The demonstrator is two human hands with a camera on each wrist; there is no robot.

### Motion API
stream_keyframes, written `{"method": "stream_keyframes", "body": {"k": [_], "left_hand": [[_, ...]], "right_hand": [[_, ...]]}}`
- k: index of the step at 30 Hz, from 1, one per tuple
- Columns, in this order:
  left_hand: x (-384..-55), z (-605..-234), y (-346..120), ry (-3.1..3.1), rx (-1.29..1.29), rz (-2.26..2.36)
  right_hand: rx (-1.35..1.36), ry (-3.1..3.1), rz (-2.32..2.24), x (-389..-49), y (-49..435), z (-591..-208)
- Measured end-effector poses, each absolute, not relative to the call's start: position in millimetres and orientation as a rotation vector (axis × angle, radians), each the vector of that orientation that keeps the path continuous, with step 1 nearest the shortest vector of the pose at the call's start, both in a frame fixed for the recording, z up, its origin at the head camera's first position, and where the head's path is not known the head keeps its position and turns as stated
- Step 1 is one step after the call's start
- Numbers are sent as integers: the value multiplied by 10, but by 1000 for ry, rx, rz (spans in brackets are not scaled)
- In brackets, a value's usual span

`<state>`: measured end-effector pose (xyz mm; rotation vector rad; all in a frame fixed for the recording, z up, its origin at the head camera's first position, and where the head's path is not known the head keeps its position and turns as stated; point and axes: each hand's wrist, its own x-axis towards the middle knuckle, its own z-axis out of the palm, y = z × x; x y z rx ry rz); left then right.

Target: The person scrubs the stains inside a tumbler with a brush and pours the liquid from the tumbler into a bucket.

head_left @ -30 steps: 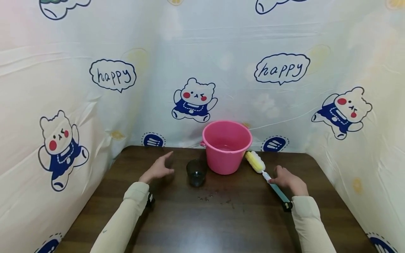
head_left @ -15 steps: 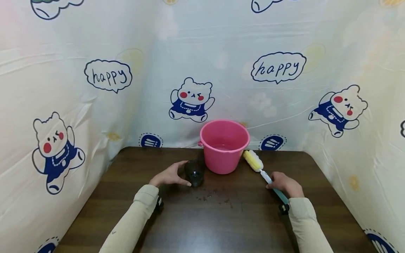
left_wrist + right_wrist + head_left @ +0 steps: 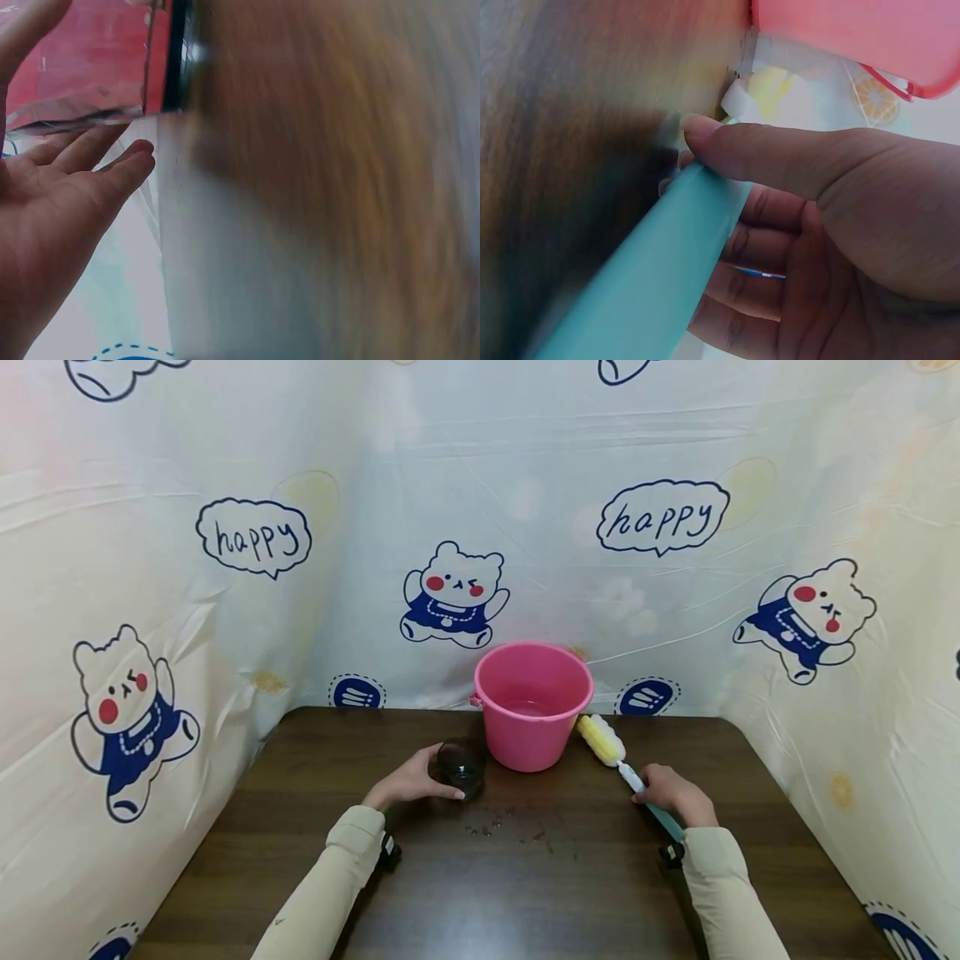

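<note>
A dark see-through glass (image 3: 463, 767) stands left of the pink bucket (image 3: 528, 739). My left hand (image 3: 408, 779) holds its left side, with the thumb in front and the fingers behind. In the left wrist view the glass (image 3: 97, 67) lies between thumb and fingers, and its thick base is at the table. At the right, my right hand (image 3: 675, 792) grips a bottle brush (image 3: 602, 741) by its teal handle. The right wrist view shows the thumb and fingertips pinching that handle (image 3: 652, 262). Its yellow and white sponge head points toward the bucket.
Water drops (image 3: 487, 829) are scattered on the brown wooden table (image 3: 480, 893) in front of the glass and bucket. A cloth printed with bears (image 3: 457, 602) hangs behind the table and at both sides.
My left hand has come in from the left and taken hold of the glass. My right hand has lowered onto the brush handle and closed round it. The bucket stays put.
</note>
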<state>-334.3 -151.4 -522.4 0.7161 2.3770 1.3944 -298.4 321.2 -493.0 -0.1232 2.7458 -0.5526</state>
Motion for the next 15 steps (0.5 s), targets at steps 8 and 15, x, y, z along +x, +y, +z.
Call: {"method": "stream_keyframes", "body": {"k": [8, 15], "left_hand": [[-3328, -5263, -1463, 2267, 662, 1550], [-3288, -5237, -1422, 2264, 616, 1601]], "right_hand": [[-112, 2744, -600, -2982, 3247, -4941], [-17, 2656, -835, -2959, 3278, -4966]]}}
